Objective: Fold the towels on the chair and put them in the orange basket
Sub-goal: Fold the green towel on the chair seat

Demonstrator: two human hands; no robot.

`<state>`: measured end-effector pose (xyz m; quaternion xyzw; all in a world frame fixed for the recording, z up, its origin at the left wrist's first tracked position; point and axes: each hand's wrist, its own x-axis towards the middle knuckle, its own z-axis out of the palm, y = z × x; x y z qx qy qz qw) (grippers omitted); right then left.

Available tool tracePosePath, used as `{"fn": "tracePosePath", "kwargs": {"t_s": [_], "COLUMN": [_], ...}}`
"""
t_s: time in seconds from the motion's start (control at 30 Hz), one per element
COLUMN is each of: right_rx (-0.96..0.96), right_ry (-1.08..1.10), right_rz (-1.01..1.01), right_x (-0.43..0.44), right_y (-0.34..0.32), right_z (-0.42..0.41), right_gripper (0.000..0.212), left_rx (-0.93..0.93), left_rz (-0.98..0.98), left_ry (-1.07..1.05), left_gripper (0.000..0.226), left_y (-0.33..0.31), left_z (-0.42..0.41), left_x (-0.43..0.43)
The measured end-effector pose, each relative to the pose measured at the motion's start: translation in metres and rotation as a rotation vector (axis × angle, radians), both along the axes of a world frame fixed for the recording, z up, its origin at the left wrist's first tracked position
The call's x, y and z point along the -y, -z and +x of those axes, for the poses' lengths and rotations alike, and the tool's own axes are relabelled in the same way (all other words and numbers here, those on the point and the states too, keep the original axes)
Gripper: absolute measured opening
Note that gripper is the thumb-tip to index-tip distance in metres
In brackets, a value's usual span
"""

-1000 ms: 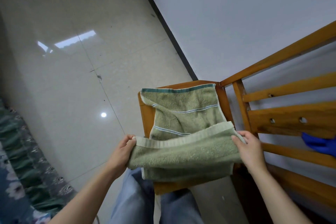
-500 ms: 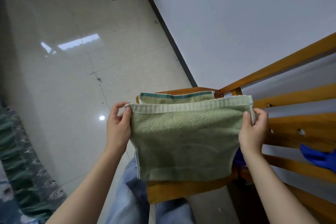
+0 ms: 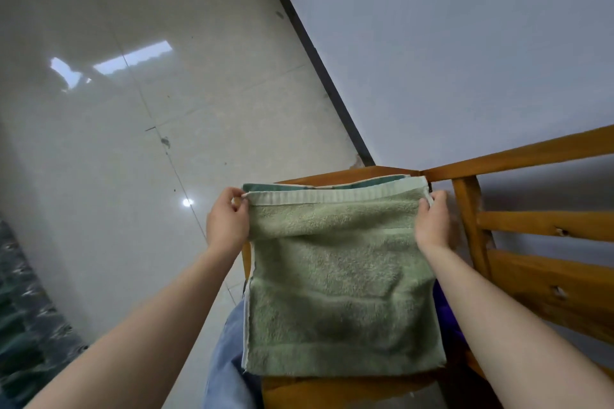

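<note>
Head view, near to far, as I read it from the remote end. Denim knees [image 3: 229,359] sit at the bottom edge, right against the front of the wooden chair [image 3: 332,390]. Green towel [image 3: 339,276] lies on the seat and covers nearly all of it, top layer flat with a few soft creases. Something purple [image 3: 444,312] shows just beside the towel's right edge, against the right forearm; can't tell what it is.

Left hand [image 3: 229,222] pinches the towel's far-left corner between thumb and fingers. Right hand [image 3: 432,222] pinches the far-right corner the same way. Both hold the pale hem band, pulled straight across the far side of the seat. A teal-banded edge [image 3: 332,184] peeks out just beyond that hem, nearly lined up with it. I can't tell if it's this towel's lower layer or a second towel underneath.

Beyond: back rails [image 3: 545,279] off to the right, glossy tiled floor [image 3: 133,143] to the left, dark baseboard [image 3: 312,46], grey wall [image 3: 465,43]. Patterned fabric [image 3: 23,325] at the far left edge.

Progress, my judgement: one fold looks about made, corners not yet let go. Left to do: release, smooth, probably fold once more, carry to the orange basket. Basket isn't in view, so nothing confirmed put away.
</note>
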<state>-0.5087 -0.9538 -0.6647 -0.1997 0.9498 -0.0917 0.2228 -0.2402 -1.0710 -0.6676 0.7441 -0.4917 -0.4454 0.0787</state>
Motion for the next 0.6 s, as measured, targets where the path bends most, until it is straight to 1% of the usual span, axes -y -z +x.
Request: {"fn": "tracePosePath", "kwargs": {"t_s": [0.13, 0.2, 0.23, 0.3, 0.37, 0.4, 0.43, 0.5, 0.6], "right_rx": [-0.008, -0.027, -0.058, -0.173, -0.269, -0.281, -0.283, -0.282, -0.307], "right_ry": [-0.063, -0.095, -0.148, -0.37, -0.657, -0.786, -0.889, -1.003, -1.021], "right_rz": [0.134, 0.199, 0.236, 0.31, 0.38, 0.408, 0.427, 0.446, 0.46], "right_x": [0.009, 0.014, 0.017, 0.022, 0.03, 0.035, 0.04, 0.048, 0.054], "right_y": [0.006, 0.008, 0.009, 0.009, 0.008, 0.007, 0.007, 0.011, 0.011], "right_z": [-0.004, -0.005, -0.005, -0.005, -0.004, -0.003, -0.004, -0.006, -0.01], "right_gripper": [0.016, 0.019, 0.02, 0.028, 0.051, 0.062, 0.068, 0.067, 0.044], "left_rx": [0.142, 0.227, 0.275, 0.388, 0.466, 0.483, 0.495, 0.533, 0.549], "left_rz": [-0.039, -0.062, -0.068, -0.083, -0.104, -0.108, -0.107, -0.094, -0.14], "left_ry": [0.079, 0.153, 0.208, 0.369, 0.542, 0.628, 0.715, 0.853, 0.894], "left_gripper": [0.021, 0.023, 0.024, 0.027, 0.035, 0.04, 0.043, 0.041, 0.032], "left_y": [0.008, 0.009, 0.009, 0.011, 0.013, 0.014, 0.016, 0.019, 0.017], "left_z": [-0.002, -0.004, -0.004, -0.005, -0.006, -0.006, -0.006, -0.005, -0.001], "left_x": [0.007, 0.012, 0.014, 0.019, 0.023, 0.025, 0.026, 0.027, 0.031]}}
